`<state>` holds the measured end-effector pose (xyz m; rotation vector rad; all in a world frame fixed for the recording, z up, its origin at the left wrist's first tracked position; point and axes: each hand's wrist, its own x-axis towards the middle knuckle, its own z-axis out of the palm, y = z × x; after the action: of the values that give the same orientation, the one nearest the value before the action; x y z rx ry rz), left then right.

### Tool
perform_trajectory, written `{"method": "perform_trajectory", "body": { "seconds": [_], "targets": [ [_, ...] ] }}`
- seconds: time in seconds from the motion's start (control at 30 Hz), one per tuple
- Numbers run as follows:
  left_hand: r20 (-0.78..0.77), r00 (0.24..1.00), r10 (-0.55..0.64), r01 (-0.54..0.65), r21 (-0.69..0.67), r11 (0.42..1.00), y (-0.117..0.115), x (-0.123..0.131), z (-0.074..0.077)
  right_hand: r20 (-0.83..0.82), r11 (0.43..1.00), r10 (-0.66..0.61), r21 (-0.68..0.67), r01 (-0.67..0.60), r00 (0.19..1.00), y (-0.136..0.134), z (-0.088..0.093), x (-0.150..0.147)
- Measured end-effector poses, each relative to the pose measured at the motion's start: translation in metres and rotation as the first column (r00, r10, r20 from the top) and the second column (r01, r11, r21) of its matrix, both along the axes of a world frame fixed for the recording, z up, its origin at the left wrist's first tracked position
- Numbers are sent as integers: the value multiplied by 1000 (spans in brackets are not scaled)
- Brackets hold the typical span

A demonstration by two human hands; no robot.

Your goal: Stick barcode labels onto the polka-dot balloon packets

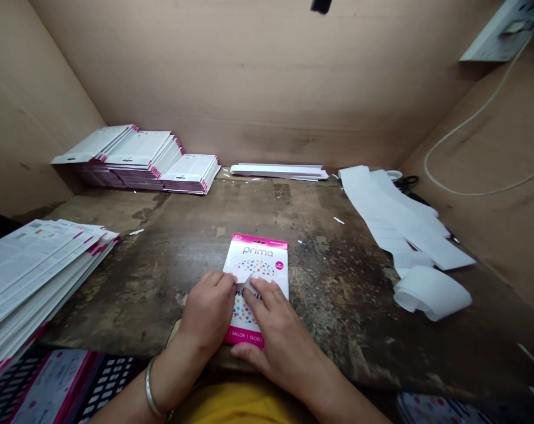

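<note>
A pink and white "prima" balloon packet (260,259) lies flat on the worn wooden table (337,282) in front of me. My left hand (207,312) rests on the packet's left side, with its fingertips pinching a small pale sticker (245,284). My right hand (278,330) lies across the packet's lower half, its fingers pressed flat near the same sticker and its thumb along the packet's bottom edge. A metal bangle (154,394) circles my left wrist.
Stacks of the same packets lie at the back left (138,159) and near left (37,271). A thin white stack (279,171) sits at the back. A curling strip of white label backing (403,229) covers the right side. Cardboard walls enclose the table; a white cable (470,123) hangs right.
</note>
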<state>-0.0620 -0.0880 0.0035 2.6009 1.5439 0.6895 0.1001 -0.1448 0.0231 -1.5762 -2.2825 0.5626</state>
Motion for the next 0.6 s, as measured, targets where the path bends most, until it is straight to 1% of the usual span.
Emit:
{"method": "perform_trajectory", "body": {
  "seconds": [0.13, 0.27, 0.33, 0.47, 0.53, 0.6],
  "targets": [
    [-64, 998, -5, 6, 9, 1000, 0, 3, 1, -28, 1000, 1, -7, -1, 1000, 1, 1, -3],
    [-92, 996, 2, 0, 25, 1000, 1, 3, 3, -42, 1000, 12, 3, -12, 999, 1, 1, -2],
    [-80, 997, -4, 6, 24, 1000, 1, 3, 5, -56, 1000, 7, 12, -6, 998, 1, 0, -2],
    [-7, 1000, 9, -9, 6, 1000, -5, 6, 5, -87, 1000, -1, 31, 4, 996, 0, -2, -2],
    [-6, 1000, -16, 16, 12, 1000, -10, 9, 3, -113, 999, 5, 46, 1, 994, -1, -5, -1],
    [-25, 997, -70, 71, 34, 997, -15, 11, 0, -150, 998, 1, 70, 10, 989, -1, -9, 0]
  ]
}}
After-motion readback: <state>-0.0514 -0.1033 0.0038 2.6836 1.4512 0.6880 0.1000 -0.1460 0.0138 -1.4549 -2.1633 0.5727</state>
